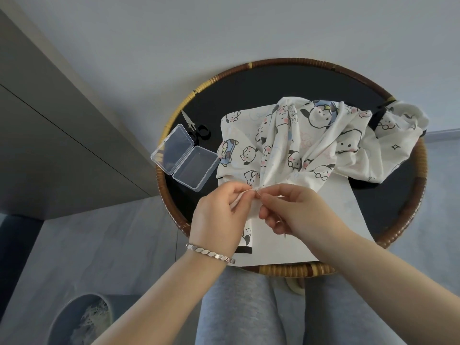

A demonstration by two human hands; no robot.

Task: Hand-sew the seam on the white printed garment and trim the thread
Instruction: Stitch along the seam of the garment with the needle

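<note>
setting: pale grey floor, a grey panelled unit along the left, and a round table (420,170) with a black top and a woven brown rim, seen from above.
lower left: a round grey container (82,319) stands on the floor, well apart from the table; its contents are too blurred to tell.
clear plastic box (185,156): lies open on the table's left side, lid flat, partly over the rim.
scissors (196,129): small, black-handled, just behind the box, blades pointing away from the person.
left hand (219,217): fingers curled, pinching a folded edge of the fabric at the table's near side.
bracelet (211,253): silver links, on the left wrist.
needle (257,192): a thin metal glint between the two sets of fingertips, at the fabric edge.
right hand (293,210): thumb and forefinger pinched on the needle, the other fingers curled under.
white printed garment (311,135): bunched across the table's middle and right, cartoon dog print, one end drawn to both hands, the far end draped over the right rim.
white sheet (336,220): flat under the garment, reaching the near rim.
grey trousers (249,307): the person's legs, below the table edge.
</note>
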